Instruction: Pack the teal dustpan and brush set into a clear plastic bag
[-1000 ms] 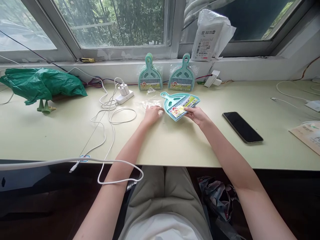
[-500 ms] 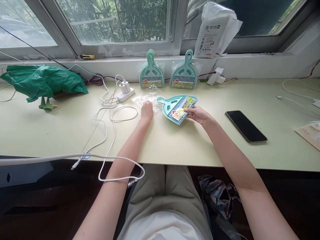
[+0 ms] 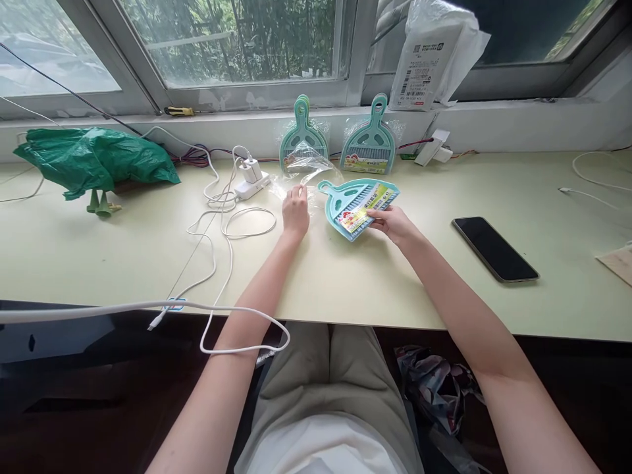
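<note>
Gripping the lower edge of a teal dustpan set (image 3: 359,206), which lies flat on the pale table (image 3: 345,276), the right hand (image 3: 394,222) pinches its label card. Just left, the left hand (image 3: 295,212) pinches a clear plastic wrapper (image 3: 306,164), lifted off the table.

A pale green surface (image 3: 345,289) runs beneath grey-framed windows (image 3: 237,46) showing daylit foliage, a white sill (image 3: 518,125) between them, dark floor below.
</note>
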Available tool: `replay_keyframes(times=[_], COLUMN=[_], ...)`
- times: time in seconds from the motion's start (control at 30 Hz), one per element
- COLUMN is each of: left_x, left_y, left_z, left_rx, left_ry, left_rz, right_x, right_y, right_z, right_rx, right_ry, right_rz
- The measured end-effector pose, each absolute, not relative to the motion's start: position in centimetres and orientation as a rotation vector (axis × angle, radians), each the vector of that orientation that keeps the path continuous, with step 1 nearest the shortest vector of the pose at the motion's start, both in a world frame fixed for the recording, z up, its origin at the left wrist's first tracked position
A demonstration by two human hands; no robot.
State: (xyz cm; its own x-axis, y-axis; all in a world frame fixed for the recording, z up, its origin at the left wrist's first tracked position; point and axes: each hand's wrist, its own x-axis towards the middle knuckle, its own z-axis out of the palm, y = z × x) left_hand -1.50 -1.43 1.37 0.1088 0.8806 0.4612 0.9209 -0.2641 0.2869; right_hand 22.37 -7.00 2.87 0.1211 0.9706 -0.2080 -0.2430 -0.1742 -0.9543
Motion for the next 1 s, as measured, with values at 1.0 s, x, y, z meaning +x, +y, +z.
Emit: replay_keyframes(times=[1.0], left_x=[-1.8], left_y=[-0.1], left_z=[3.1], left_rx=[-1.971], left_ry=[-2.011], left_rz=[-3.34], right_x=[19.7], right_y=[-7.5], right_z=[0.8], right_rx=[-0.874], right_ry=[-0.926], right_rz=[1.301])
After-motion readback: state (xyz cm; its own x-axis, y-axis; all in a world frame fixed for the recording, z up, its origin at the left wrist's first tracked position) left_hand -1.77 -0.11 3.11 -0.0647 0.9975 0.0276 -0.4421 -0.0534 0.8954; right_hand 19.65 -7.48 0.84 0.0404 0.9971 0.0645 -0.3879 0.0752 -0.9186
